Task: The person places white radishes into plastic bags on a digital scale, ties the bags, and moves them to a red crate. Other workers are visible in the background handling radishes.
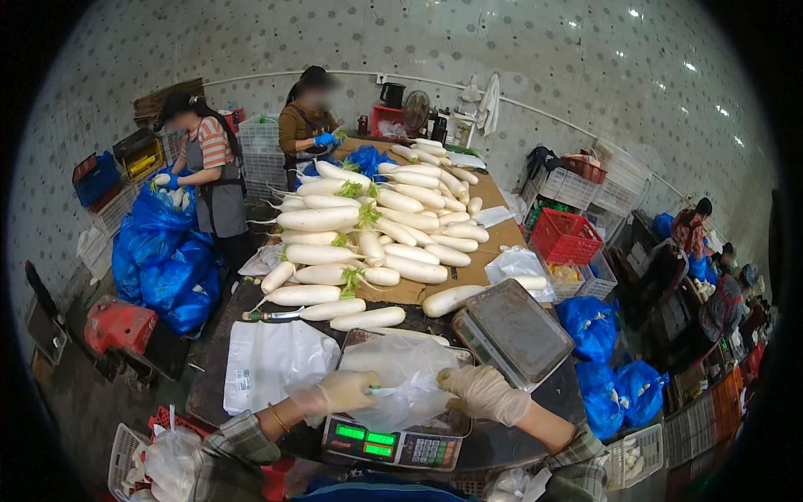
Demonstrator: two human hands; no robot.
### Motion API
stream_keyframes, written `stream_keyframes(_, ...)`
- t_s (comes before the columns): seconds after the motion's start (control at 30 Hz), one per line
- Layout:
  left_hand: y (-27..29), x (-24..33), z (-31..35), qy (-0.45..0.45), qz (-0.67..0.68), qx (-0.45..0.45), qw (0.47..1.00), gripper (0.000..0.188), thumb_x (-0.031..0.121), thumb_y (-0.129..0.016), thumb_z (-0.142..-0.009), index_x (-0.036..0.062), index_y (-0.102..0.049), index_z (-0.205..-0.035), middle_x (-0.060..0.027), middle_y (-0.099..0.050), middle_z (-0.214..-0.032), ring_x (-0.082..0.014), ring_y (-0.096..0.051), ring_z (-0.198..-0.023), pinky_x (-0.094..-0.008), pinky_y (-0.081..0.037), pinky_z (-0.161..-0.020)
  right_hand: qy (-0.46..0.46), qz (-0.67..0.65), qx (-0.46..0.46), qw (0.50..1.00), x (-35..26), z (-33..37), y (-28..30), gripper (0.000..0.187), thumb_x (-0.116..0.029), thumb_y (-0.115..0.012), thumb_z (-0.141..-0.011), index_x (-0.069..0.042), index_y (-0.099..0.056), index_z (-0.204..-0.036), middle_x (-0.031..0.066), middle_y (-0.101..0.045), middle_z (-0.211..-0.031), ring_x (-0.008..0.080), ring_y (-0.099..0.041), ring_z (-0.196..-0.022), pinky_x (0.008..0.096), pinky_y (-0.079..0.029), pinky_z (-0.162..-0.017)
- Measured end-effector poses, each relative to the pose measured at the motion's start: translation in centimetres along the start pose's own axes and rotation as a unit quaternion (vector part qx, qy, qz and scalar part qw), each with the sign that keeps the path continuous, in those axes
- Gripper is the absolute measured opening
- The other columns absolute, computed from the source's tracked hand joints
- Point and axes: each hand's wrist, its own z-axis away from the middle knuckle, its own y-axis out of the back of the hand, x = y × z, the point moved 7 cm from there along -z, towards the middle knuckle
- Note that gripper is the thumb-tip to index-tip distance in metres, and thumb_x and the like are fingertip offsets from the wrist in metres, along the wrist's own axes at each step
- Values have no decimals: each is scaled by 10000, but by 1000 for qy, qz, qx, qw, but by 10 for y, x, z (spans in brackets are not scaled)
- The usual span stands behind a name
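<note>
- The thin, clear plastic bag (pixel 400 381) lies crumpled on the platform of the digital weighing scale (pixel 393 446) with green lit digits, at 6 o'clock in the view, right in front of the person.
- The left hand (pixel 347 390), in a pale translucent glove, is clamped on the bag's left edge, fingers pinched together around the film.
- The right hand (pixel 483 393), in the same kind of glove, is closed on the bag's right edge at about 5 o'clock from the bag's middle; the two hands pull the plastic between them.
- Judging by this grip, the step in hand is getting the bag's mouth open; the bag looks empty, though the folds hide part of its inside.
- The next move would call for parting the two layers of film and keeping one hand on the rim so the other is free.
- A second scale (pixel 512 332) with a flat grey metal tray sits just beside the bag at 2 o'clock, tilted toward the person.
- A flat white plastic sack (pixel 268 360) lies on the dark desk (pixel 213 376) at 9 o'clock from the bag.
- Long white radishes (pixel 368 219) with green leaf stubs are heaped on brown cardboard at 12 o'clock, the nearest ones near the scale.
- A knife (pixel 272 315) lies beside the pile at 11 o'clock.
- Two other people in aprons stand at the far left end, well apart.
</note>
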Motion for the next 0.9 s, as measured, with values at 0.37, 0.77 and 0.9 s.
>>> stream_keyframes(0.37, 6, -9, -36, 151, 869, 56, 468, 296, 293, -551, -1016, 26, -664, -1077, -77, -681, -934, -176, -619, -776, -309, -507, -700, 107, 160, 150, 970, -76, 26, -43, 221, -156, -544, -905, 23, -604, -1020, 18, -466, -595, 148, -549, -513, 335, -425, -416)
stream_keyframes(0.77, 10, 38, 11, 21, 755, -8, 656, 405, 220, -548, -994, -38, -572, -1305, -181, -675, -1187, -246, -660, -939, -313, -507, -777, -144, -646, 43, 748, -28, -13, -13, 849, -697, -434, -989, -27, -434, -1511, 151, -684, -1158, 180, -666, -849, 280, -528, -648)
stream_keyframes(0.9, 2, 48, 17, 38, 627, -35, 777, 379, 291, -556, -1030, 19, -613, -1288, -100, -700, -1069, -185, -660, -818, -313, -532, -730, -90, -631, -39, 769, -16, -30, -31, 882, -755, -406, -957, -64, -455, -1503, 117, -678, -1070, 166, -649, -866, 279, -521, -638)
